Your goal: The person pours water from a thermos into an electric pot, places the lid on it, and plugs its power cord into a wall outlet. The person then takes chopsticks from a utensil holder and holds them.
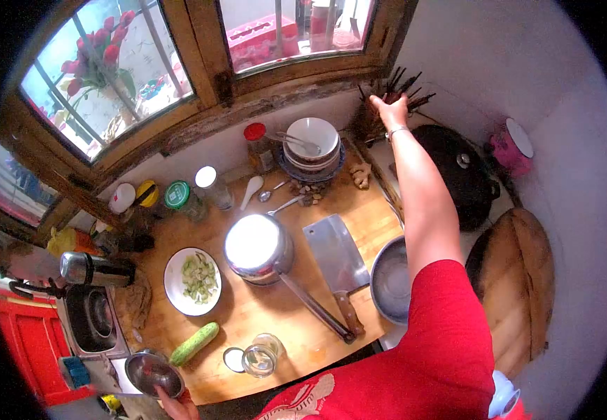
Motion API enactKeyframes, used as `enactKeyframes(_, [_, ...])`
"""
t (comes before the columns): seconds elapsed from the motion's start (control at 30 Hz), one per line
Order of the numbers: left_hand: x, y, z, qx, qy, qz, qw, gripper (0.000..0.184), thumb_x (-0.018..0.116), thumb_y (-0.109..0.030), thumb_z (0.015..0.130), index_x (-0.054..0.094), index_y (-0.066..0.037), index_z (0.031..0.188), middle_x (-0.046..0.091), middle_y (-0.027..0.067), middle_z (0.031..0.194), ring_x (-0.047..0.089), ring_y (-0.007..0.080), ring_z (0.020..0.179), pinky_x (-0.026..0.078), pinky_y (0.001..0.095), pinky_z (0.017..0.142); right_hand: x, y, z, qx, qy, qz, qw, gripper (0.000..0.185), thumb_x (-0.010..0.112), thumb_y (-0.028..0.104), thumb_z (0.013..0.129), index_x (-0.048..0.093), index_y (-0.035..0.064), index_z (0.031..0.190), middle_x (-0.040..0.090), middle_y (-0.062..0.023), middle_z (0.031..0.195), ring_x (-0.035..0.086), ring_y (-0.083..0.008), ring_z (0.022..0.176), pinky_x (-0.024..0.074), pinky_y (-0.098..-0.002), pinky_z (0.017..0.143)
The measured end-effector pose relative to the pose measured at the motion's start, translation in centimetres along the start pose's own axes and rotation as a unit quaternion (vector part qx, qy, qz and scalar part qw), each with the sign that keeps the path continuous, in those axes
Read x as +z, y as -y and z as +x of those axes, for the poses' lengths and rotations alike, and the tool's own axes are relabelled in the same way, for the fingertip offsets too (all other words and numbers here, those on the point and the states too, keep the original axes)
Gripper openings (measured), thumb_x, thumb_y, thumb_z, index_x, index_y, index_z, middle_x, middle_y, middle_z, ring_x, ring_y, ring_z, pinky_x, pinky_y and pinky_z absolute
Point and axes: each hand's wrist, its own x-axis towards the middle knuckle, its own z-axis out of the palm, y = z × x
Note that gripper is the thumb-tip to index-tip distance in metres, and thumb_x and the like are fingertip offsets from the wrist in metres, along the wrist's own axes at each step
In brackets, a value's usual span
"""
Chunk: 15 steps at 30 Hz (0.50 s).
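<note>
At the bottom left my left hand [177, 406] is closed on the rim of a small metal bowl [154, 374], tilted beside the counter edge. My right arm stretches to the far right corner. There my right hand [392, 112] is at a bunch of dark chopsticks [415, 98] standing upright. Its thumb and fingers are spread apart, with their tips partly lost among the sticks; no chopstick is visibly lifted out. Near my left hand lie a green cucumber [195, 344] and an open glass jar [263, 355] with its lid [234, 360] beside it.
On the wooden counter [247, 322] are a lidded saucepan [260, 248], a cleaver [337, 252], a plate of chopped greens [175, 294], a grey bowl [389, 280], stacked bowls [312, 133] and ginger [361, 175]. A black lidded pan [450, 182] stands right; a sink [93, 315] left.
</note>
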Motion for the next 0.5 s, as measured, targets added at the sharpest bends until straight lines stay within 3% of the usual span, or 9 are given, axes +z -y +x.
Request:
enactKeyframes(0.03, [-0.5, 0.1, 0.3, -0.024, 0.009, -0.003, 1.0, 0.038, 0.046, -0.037, 0.091, 0.049, -0.011, 0.118, 0.06, 0.003, 0.102, 0.057, 0.0132, 0.08, 0.042, 0.023, 0.055, 0.5, -0.7, 1.1, 0.004, -0.007, 0.005, 1.0, 0.081, 0.077, 0.04, 0.062, 0.043, -0.0039, 0.12, 0.053, -0.0217, 0.115, 0.053, -0.0312, 0.105, 0.0407, -0.0381, 0.09])
enactKeyframes(0.1, [0.6, -0.1, -0.3, -0.049, 0.018, -0.007, 0.999, 0.038, 0.047, -0.037, 0.09, 0.049, -0.01, 0.117, 0.06, 0.003, 0.101, 0.057, 0.0135, 0.08, 0.043, 0.0232, 0.056, 1.9, -3.1, 3.7, 0.011, 0.05, 0.047, 0.998, 0.046, 0.073, 0.034, 0.067, 0.062, -0.0012, 0.094, 0.065, -0.0127, 0.078, 0.061, -0.0265, 0.071, 0.0465, -0.0366, 0.069])
enactKeyframes(0.17, [5.0, -0.9, -2.3, -0.024, -0.017, -0.03, 0.999, 0.04, 0.049, -0.04, 0.089, 0.049, -0.012, 0.117, 0.06, 0.0028, 0.103, 0.057, 0.0132, 0.081, 0.042, 0.0236, 0.057, 1.1, -2.3, 3.7, -0.052, 0.018, -0.018, 0.998, 0.036, 0.068, 0.035, 0.07, 0.064, 0.0019, 0.083, 0.065, -0.0107, 0.07, 0.062, -0.0254, 0.065, 0.046, -0.0362, 0.064])
enactKeyframes(0.2, [4.7, -0.8, -2.2, -0.023, -0.02, -0.031, 0.999, 0.04, 0.049, -0.04, 0.089, 0.049, -0.012, 0.117, 0.06, 0.0028, 0.103, 0.057, 0.0132, 0.081, 0.042, 0.0236, 0.057, 0.2, -1.4, 3.3, -0.083, -0.022, -0.05, 0.995, 0.033, 0.066, 0.037, 0.071, 0.065, 0.004, 0.075, 0.064, -0.0121, 0.071, 0.062, -0.026, 0.067, 0.0452, -0.0366, 0.061])
enactKeyframes(0.3, [1.9, -0.5, -0.9, -0.039, -0.035, -0.014, 0.999, 0.042, 0.05, -0.042, 0.088, 0.049, -0.013, 0.118, 0.059, 0.0035, 0.107, 0.057, 0.0147, 0.084, 0.044, 0.0255, 0.062, -4.8, 4.5, 1.8, -0.146, -0.022, -0.049, 0.988, 0.029, 0.065, 0.032, 0.075, 0.065, 0.004, 0.079, 0.063, -0.0147, 0.075, 0.061, -0.0266, 0.07, 0.0444, -0.0356, 0.062])
enactKeyframes(0.37, [-0.8, 0.1, -0.2, -0.027, 0.022, 0.022, 0.999, 0.048, 0.048, -0.047, 0.087, 0.046, -0.014, 0.122, 0.058, 0.0039, 0.109, 0.056, 0.0168, 0.09, 0.047, 0.0278, 0.068, -8.1, 7.5, 0.8, -0.264, -0.059, -0.045, 0.962, 0.024, 0.064, 0.027, 0.078, 0.065, 0.0024, 0.078, 0.06, -0.0171, 0.075, 0.057, -0.0319, 0.07, 0.0435, -0.039, 0.062])
enactKeyframes(0.4, [-1.1, 0.3, -0.2, -0.029, 0.019, 0.018, 0.999, 0.048, 0.048, -0.047, 0.087, 0.046, -0.014, 0.122, 0.058, 0.0039, 0.109, 0.056, 0.0168, 0.09, 0.047, 0.0278, 0.068, -10.1, 9.2, -0.2, -0.311, -0.058, -0.026, 0.948, 0.02, 0.063, 0.023, 0.079, 0.066, 0.0038, 0.08, 0.059, -0.0155, 0.077, 0.057, -0.0301, 0.071, 0.0432, -0.038, 0.064])
enactKeyframes(0.43, [-1.4, 0.3, -0.4, -0.029, -0.02, 0.01, 0.999, 0.051, 0.046, -0.05, 0.087, 0.045, -0.014, 0.123, 0.058, 0.0039, 0.108, 0.056, 0.0175, 0.091, 0.047, 0.0295, 0.072, -11.9, 10.8, -1.3, -0.363, -0.074, 0.007, 0.929, 0.019, 0.063, 0.023, 0.081, 0.066, 0.0049, 0.081, 0.059, -0.0108, 0.073, 0.057, -0.0217, 0.067, 0.0435, -0.0338, 0.06])
enactKeyframes(0.5, [-1.9, 0.3, -0.9, -0.032, -0.069, -0.005, 0.997, 0.054, 0.043, -0.053, 0.087, 0.044, -0.014, 0.124, 0.058, 0.0038, 0.107, 0.055, 0.0182, 0.093, 0.047, 0.0311, 0.075, -13.9, 12.8, -2.6, -0.188, 0.046, 0.159, 0.968, 0.022, 0.064, 0.026, 0.081, 0.065, 0.0041, 0.078, 0.056, -0.0038, 0.07, 0.053, -0.013, 0.062, 0.0422, -0.0275, 0.055])
